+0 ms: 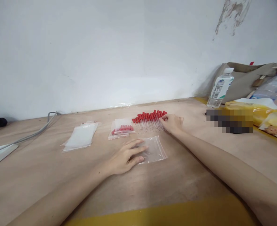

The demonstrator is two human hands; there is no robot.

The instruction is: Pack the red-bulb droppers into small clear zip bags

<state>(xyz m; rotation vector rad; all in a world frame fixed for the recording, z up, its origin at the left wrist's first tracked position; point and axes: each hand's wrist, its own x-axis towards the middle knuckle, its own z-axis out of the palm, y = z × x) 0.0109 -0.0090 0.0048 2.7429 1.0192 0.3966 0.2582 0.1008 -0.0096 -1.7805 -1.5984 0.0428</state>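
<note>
My left hand (126, 157) lies with fingers spread on a clear zip bag (154, 150), which is flat on the paper-covered table. A row of thin clear droppers with red bulbs (149, 117) lies just beyond it, bulbs toward the wall. At the row's right end my right hand (172, 123) pinches a dropper by its red end, mostly hidden by the fingers. Left of the row is a filled zip bag (121, 129) with several red bulbs showing through. Farther left rests a stack of zip bags (81, 136).
A grey cable (42, 128) runs to a white box (2, 155) on the left. On the right stand a water bottle (220, 88), a grey bag (240, 78) and a yellow package (272, 116). A dark, blurred-out object (232, 121) lies before them. The wall (93, 56) closes the back.
</note>
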